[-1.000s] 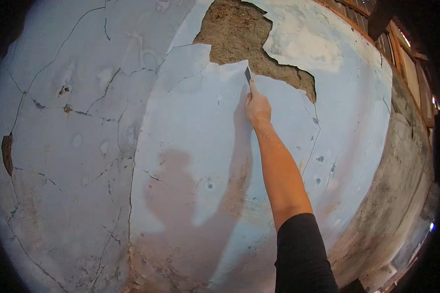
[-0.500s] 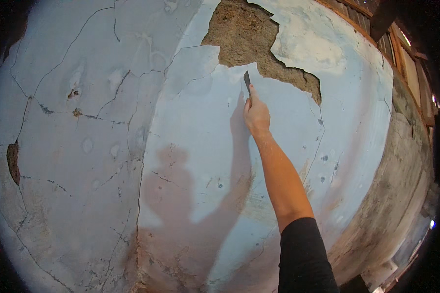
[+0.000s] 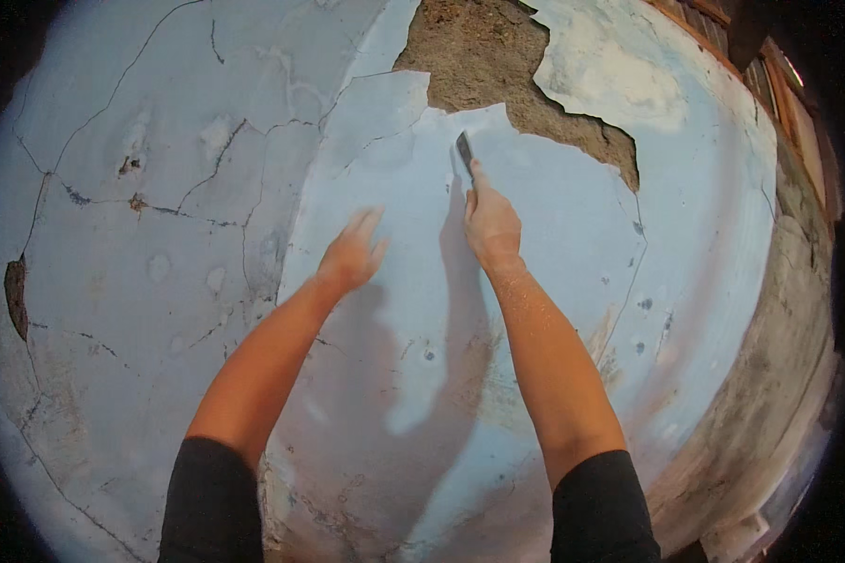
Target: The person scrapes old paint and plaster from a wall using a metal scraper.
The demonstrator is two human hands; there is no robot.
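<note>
My right hand (image 3: 494, 223) is closed round the handle of a scraper (image 3: 465, 150) with a dark blade that points up. The blade is close to the pale blue wall (image 3: 394, 169), just below a large patch of bare brown render (image 3: 483, 61) where the plaster has come away; whether it touches the wall I cannot tell. Lower and to the left, my left hand (image 3: 352, 251) is raised in front of the wall. Its fingers are spread and slightly blurred, with nothing in them.
Long cracks (image 3: 42, 202) cross the greyer left part of the wall, with a small hole (image 3: 16, 296) at far left. A bare grey wall stretch (image 3: 770, 375) curves away at right. Wooden boards (image 3: 793, 122) show at upper right.
My left arm has come into view from below and reaches up to the wall. My right hand still holds the scraper, its blade slightly further from the bare patch's lower edge.
</note>
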